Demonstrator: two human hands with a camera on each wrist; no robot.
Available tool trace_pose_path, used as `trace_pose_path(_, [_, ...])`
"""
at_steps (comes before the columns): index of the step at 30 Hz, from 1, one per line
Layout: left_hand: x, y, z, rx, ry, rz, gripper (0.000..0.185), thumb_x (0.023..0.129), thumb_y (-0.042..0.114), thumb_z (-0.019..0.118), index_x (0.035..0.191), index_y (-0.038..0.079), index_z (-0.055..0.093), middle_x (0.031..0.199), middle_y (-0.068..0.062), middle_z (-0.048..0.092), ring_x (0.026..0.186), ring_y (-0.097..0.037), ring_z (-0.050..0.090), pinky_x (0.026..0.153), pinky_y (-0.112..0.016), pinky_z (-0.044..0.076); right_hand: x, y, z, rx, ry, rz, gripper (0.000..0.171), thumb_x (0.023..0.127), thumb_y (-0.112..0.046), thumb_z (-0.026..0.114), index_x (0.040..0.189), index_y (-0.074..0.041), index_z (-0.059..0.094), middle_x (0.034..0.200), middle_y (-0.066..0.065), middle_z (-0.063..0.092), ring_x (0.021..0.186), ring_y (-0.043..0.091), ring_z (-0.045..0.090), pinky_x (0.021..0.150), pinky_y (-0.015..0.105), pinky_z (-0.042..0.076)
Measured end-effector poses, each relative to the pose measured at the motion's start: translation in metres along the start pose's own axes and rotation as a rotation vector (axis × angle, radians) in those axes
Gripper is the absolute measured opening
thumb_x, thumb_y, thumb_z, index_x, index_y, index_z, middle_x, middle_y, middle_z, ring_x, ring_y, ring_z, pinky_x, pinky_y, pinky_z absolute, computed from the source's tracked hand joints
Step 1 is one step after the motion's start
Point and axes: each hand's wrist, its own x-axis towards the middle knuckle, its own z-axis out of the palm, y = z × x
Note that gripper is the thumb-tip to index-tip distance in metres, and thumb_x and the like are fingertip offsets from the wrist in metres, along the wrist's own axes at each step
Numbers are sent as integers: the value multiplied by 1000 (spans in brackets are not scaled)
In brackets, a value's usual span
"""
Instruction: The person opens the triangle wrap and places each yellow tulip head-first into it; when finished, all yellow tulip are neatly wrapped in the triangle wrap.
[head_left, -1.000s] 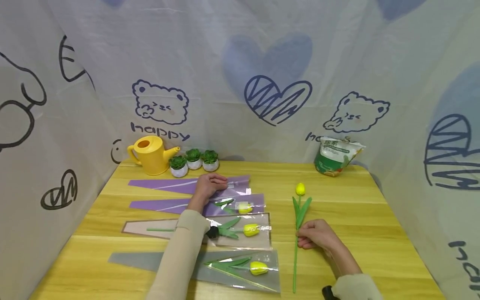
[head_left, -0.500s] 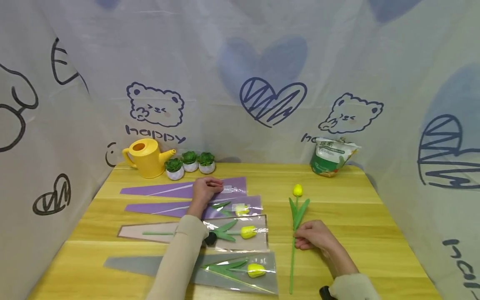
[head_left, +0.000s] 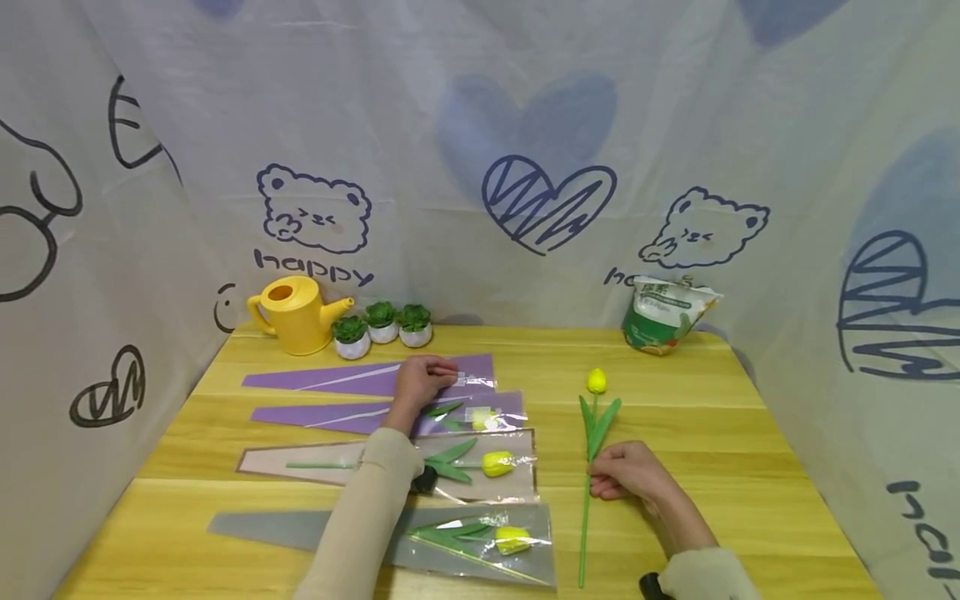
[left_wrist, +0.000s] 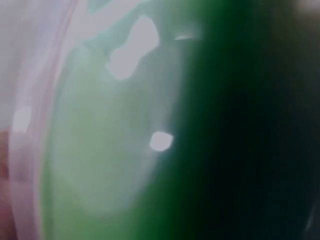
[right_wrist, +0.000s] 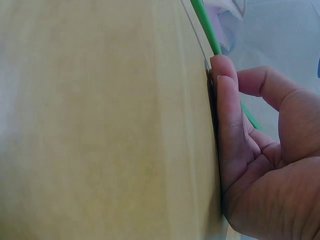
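Observation:
A purple-backed clear flower sleeve (head_left: 330, 380) lies farthest back on the table. My left hand (head_left: 422, 382) rests on its right half, fingers pointing right and touching the film. To the right, my right hand (head_left: 633, 473) pinches the green stem of a yellow artificial tulip (head_left: 596, 382) that lies lengthwise, bloom away from me. The right wrist view shows thumb and fingers of my right hand (right_wrist: 265, 145) at the green stem (right_wrist: 207, 27), beside the wood surface. Blurred green under glossy film (left_wrist: 100, 135) fills the left wrist view.
Nearer me lie another purple sleeve (head_left: 307, 414), a pinkish sleeve (head_left: 262, 459) and a grey sleeve (head_left: 277, 527), each with a yellow tulip inside. At the back stand a yellow watering can (head_left: 300, 321), small potted succulents (head_left: 382, 325) and a green-white bag (head_left: 663, 317).
My left hand has slid slightly left, then back right over the far purple sleeve. My right hand and its tulip stay put on the table; the head view shifts a little.

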Motion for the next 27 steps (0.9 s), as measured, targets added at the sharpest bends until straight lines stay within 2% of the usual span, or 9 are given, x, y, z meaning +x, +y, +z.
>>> trace_pose_path(4, [0, -3, 0, 51, -9, 34, 24, 86, -2, 81, 109, -5, 78, 95, -18, 79, 88, -28, 78, 70, -16, 54, 1, 2, 0, -3, 7, 4, 16, 96, -8, 68, 97, 8, 71, 76, 9, 74, 66, 15, 74, 60, 27, 61])
trace_pose_path(9, [1, -4, -3, 92, -24, 31, 38, 86, 2, 82, 123, 0, 74, 101, -15, 80, 83, -23, 72, 68, -20, 49, 3, 4, 1, -3, 2, 4, 17, 96, -9, 68, 98, 8, 71, 76, 9, 74, 67, 15, 74, 61, 27, 61])
trace_pose_path(13, [2, -3, -2, 99, -29, 51, 39, 85, 5, 83, 123, 0, 74, 106, -15, 79, 93, -27, 76, 81, -28, 57, 2, 3, 0, -5, 14, 6, 17, 95, -8, 68, 98, 8, 71, 77, 9, 74, 67, 16, 74, 61, 27, 61])
trace_pose_path(16, [0, -1, 0, 119, -9, 74, 31, 86, 4, 83, 116, -1, 76, 100, -15, 79, 96, -29, 77, 87, -32, 58, 1, 2, -1, -3, 13, 3, 17, 96, -8, 68, 99, 8, 71, 77, 10, 74, 67, 16, 74, 60, 27, 61])
trace_pose_path(21, [1, -4, 2, 135, 20, 54, 22, 85, 6, 84, 106, 1, 79, 93, -11, 80, 84, -22, 77, 75, -25, 54, 0, 1, -1, -2, 1, -3, 17, 96, -9, 68, 99, 8, 71, 76, 9, 74, 67, 15, 74, 60, 26, 61])
trace_pose_path(24, [3, -7, 3, 124, 15, 36, 20, 87, 7, 83, 105, 2, 78, 94, -11, 80, 77, -13, 73, 71, -21, 51, 1, 2, -1, -5, -4, -4, 17, 96, -9, 68, 97, 7, 71, 76, 8, 74, 67, 15, 74, 60, 26, 61])
trace_pose_path(27, [2, -6, 3, 118, 10, 40, 20, 89, 7, 81, 108, 0, 77, 94, -12, 80, 75, -11, 69, 71, -23, 50, 1, 2, -1, -7, -10, -7, 17, 96, -10, 69, 97, 7, 72, 76, 8, 74, 67, 15, 74, 61, 26, 61])
